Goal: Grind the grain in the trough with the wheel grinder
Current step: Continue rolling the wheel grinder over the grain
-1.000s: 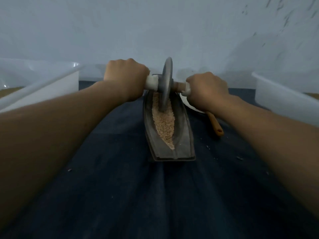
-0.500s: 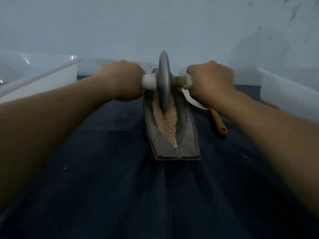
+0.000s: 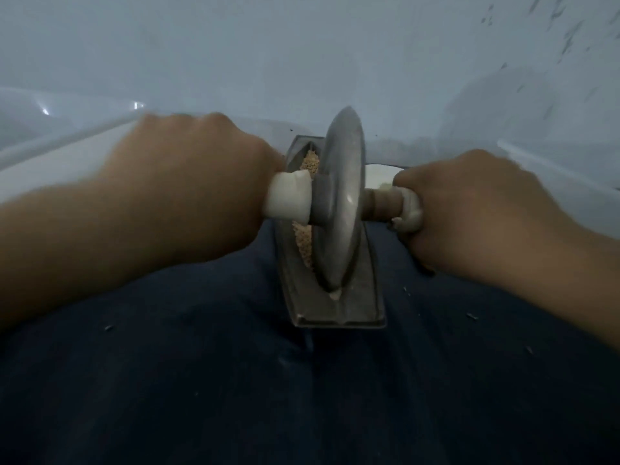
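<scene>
Rolling nearer than before, the wheel (image 3: 340, 209) is sitting at the near end of the trough (image 3: 339, 313), which is running straight away, with the grain (image 3: 303, 239) lying beyond. On either side, the left hand (image 3: 188, 182) and the right hand (image 3: 469, 209) are gripping the handle (image 3: 288, 199).

No writing to read anywhere, not on the grey metal wheel grinder (image 3: 342, 203) nor the dark boat-shaped metal trough (image 3: 367, 290) (dim and blurred, mind).
</scene>
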Available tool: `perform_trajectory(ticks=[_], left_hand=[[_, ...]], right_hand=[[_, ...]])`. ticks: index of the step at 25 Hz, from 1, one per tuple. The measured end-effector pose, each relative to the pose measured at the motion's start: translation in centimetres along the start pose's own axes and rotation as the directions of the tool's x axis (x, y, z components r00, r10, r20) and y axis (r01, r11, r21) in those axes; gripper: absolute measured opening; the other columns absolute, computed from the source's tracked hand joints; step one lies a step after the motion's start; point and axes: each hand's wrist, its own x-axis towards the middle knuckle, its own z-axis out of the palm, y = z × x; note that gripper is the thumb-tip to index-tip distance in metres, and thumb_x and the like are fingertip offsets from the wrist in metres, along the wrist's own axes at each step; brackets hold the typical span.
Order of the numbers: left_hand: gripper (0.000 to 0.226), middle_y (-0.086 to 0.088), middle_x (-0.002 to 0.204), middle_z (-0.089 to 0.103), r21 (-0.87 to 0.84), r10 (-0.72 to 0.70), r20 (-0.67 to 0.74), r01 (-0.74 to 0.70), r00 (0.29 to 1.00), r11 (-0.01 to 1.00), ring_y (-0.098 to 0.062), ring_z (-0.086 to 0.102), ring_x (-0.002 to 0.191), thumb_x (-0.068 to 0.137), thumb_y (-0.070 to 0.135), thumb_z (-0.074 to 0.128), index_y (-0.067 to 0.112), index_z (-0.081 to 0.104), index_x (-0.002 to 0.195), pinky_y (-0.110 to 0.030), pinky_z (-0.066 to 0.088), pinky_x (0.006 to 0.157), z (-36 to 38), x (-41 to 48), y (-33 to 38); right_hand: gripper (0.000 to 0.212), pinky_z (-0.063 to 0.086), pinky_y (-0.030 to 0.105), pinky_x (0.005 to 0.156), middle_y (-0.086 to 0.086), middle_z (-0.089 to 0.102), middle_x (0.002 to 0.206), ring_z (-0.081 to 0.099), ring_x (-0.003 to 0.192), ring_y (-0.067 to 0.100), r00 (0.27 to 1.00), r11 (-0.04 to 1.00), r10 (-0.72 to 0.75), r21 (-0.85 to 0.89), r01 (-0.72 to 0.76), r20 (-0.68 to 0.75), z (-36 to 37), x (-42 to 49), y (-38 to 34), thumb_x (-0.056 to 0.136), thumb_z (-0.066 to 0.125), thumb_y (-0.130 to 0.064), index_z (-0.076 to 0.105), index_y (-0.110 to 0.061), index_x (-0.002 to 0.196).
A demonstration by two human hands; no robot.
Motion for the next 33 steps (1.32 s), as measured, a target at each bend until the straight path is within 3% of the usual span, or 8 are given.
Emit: perform_trajectory(ticks=[3,6,9,14,21,24,30,33], left_hand=[[0.006,0.002,0.064,0.04,0.076,-0.22,0.073,0.214,0.973,0.974,-0.025,0.044,0.052,0.08,0.029,0.062,0.032,0.057,0.083,-0.03,0.032,0.051,3.6,3.5,1.1],[0.014,-0.01,0.092,0.06,-0.054,-0.351,0.234,0.373,0.907,0.926,-0.035,0.06,0.083,0.088,0.023,0.059,0.022,0.064,0.101,-0.038,0.042,0.066,5.1,7.1,0.4],[0.012,-0.004,0.083,0.056,-0.062,-0.292,0.265,0.319,0.919,0.946,-0.03,0.056,0.074,0.088,0.028,0.058,0.028,0.063,0.099,-0.038,0.048,0.065,3.7,4.4,0.7],[0.012,0.008,0.057,0.033,-0.015,-0.119,0.013,0.119,0.993,0.993,-0.021,0.037,0.043,0.065,0.039,0.054,0.04,0.046,0.073,-0.022,0.028,0.048,-1.1,-1.3,0.9],[0.018,-0.01,0.084,0.055,0.108,-0.303,0.135,0.29,0.943,0.951,-0.033,0.057,0.074,0.086,0.016,0.061,0.022,0.066,0.101,-0.037,0.038,0.062,4.3,7.4,1.0],[0.02,-0.013,0.099,0.062,0.05,-0.292,0.196,0.287,0.936,0.956,-0.038,0.062,0.09,0.088,0.017,0.059,0.023,0.065,0.106,-0.037,0.04,0.067,3.7,7.7,1.1],[0.014,0.01,0.058,0.022,-0.063,-0.139,-0.031,0.137,0.99,0.989,-0.018,0.026,0.046,0.071,0.029,0.063,0.036,0.052,0.075,-0.017,0.018,0.048,-0.9,-0.9,1.2],[0.012,0.007,0.06,0.029,0.003,-0.198,0.073,0.199,0.977,0.98,-0.017,0.028,0.046,0.076,0.028,0.064,0.036,0.057,0.081,-0.022,0.021,0.047,0.5,0.0,1.5]], right_hand=[[0.014,0.033,0.027,0.053,-0.003,0.05,0.067,0.05,0.057,0.024,0.968,0.986,0.164,-0.072,-0.153,0.189,3.1,4.9,-1.0,0.078,0.065,-0.023,0.054,-0.031,0.08],[0.017,0.038,0.034,0.068,0.003,0.051,0.084,0.054,0.082,0.03,0.925,0.973,0.231,-0.069,-0.221,0.301,4.0,10.2,-1.1,0.086,0.066,-0.015,0.067,-0.022,0.101],[0.009,0.037,0.031,0.061,0.0,0.051,0.081,0.052,0.074,0.024,0.921,0.989,0.148,-0.025,-0.149,0.361,2.1,8.2,-1.2,0.085,0.066,-0.02,0.064,-0.027,0.091],[0.017,0.029,0.018,0.046,-0.007,0.048,0.048,0.045,0.042,0.014,0.97,0.996,0.084,-0.055,-0.073,0.226,-1.1,2.1,-0.8,0.064,0.065,-0.033,0.051,-0.031,0.055],[0.015,0.032,0.031,0.058,0.001,0.054,0.083,0.048,0.075,0.025,0.928,0.955,0.275,0.044,-0.295,0.251,6.3,8.4,-0.9,0.09,0.063,-0.025,0.051,-0.028,0.079],[0.013,0.031,0.029,0.055,0.002,0.057,0.085,0.049,0.073,0.024,0.927,0.957,0.264,0.046,-0.286,0.265,5.6,7.9,-0.7,0.087,0.062,-0.018,0.057,-0.026,0.079],[0.018,0.024,0.018,0.045,-0.01,0.048,0.053,0.04,0.045,0.011,0.984,0.996,0.086,-0.046,-0.079,0.157,-1.2,1.3,-0.5,0.069,0.067,-0.035,0.051,-0.034,0.062],[0.012,0.028,0.02,0.047,-0.008,0.052,0.057,0.045,0.049,0.014,0.968,0.993,0.119,-0.043,-0.113,0.221,0.1,2.4,-0.6,0.071,0.064,-0.034,0.054,-0.032,0.063]])
